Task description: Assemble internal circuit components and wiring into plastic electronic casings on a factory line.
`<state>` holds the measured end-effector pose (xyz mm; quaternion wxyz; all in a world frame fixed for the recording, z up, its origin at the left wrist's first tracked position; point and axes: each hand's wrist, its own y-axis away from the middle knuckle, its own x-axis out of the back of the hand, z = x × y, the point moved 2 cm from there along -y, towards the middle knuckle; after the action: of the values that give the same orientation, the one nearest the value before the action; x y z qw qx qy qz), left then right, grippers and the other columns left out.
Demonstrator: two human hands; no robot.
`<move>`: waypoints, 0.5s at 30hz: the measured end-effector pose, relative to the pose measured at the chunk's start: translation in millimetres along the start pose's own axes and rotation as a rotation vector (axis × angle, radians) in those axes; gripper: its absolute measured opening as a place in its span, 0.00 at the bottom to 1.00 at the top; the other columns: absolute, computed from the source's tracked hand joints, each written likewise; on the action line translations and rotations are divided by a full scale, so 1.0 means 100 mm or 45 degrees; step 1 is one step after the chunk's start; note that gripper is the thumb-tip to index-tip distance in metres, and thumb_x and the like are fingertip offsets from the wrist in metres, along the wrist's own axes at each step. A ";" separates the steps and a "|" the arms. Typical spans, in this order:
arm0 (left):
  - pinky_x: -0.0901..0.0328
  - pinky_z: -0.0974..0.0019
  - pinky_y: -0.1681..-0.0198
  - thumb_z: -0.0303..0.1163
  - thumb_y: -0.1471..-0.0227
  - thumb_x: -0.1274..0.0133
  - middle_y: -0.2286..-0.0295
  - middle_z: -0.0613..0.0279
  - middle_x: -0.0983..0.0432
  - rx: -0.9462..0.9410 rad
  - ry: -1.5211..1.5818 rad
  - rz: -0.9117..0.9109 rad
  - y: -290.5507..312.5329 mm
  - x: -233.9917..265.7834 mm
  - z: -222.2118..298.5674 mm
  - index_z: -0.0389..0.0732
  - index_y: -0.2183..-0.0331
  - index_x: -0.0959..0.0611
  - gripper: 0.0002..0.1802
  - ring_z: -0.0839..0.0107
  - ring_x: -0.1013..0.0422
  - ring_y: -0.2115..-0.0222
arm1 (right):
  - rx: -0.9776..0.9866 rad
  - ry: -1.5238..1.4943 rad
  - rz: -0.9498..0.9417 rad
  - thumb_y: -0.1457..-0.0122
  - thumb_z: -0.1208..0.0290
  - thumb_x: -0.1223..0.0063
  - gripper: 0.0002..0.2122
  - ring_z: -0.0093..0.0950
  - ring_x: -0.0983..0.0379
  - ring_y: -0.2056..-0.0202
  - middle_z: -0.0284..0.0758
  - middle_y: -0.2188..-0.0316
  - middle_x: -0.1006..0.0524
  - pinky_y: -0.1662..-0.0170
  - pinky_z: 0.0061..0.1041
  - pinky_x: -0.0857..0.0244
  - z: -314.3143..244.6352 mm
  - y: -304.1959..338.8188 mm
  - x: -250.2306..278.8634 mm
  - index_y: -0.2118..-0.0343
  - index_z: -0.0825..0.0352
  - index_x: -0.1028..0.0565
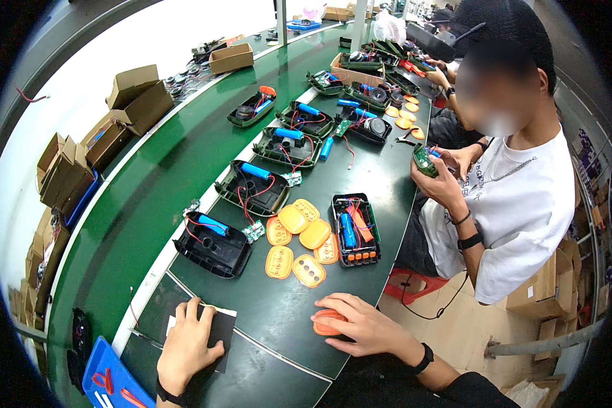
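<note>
My left hand [189, 348] lies with its fingers spread over a dark flat sheet [223, 334] that has a pale edge. Under my right hand [364, 328], the fingers curl around an orange plastic cover [329, 322] on the dark tabletop. Ahead of it stands a black open housing [355, 254] with a blue cylindrical battery, red wires and a row of orange buttons. Several orange covers with holes [309, 270] lie in a loose group to its left. Farther left sits another black housing [213, 253] with a blue battery and a small circuit board [253, 232] on wires.
More open housings [253, 188] line the table edge beside a green conveyor belt [126, 231]. At lower left is a blue tray [115, 370] with red pieces. Cardboard boxes [139, 102] stand beyond the belt. On the right, a co-worker holds a green part [425, 162]; pliers [406, 138] lie nearby.
</note>
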<state>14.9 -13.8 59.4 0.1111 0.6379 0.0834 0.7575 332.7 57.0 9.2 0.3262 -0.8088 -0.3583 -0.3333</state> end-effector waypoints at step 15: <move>0.31 0.49 0.48 0.37 0.63 0.33 0.46 0.38 0.37 0.010 0.005 -0.012 0.02 0.02 0.00 0.37 0.50 0.27 0.36 0.40 0.40 0.44 | -0.351 -0.714 0.066 0.38 0.77 0.45 0.15 0.26 0.27 0.68 0.40 0.58 0.26 0.66 0.24 0.30 0.01 0.03 -0.14 0.48 0.69 0.28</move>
<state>15.0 -14.8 61.4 0.1119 0.6365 0.0896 0.7579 328.0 51.5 -2.6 0.1104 -0.9147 -0.3649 -0.1341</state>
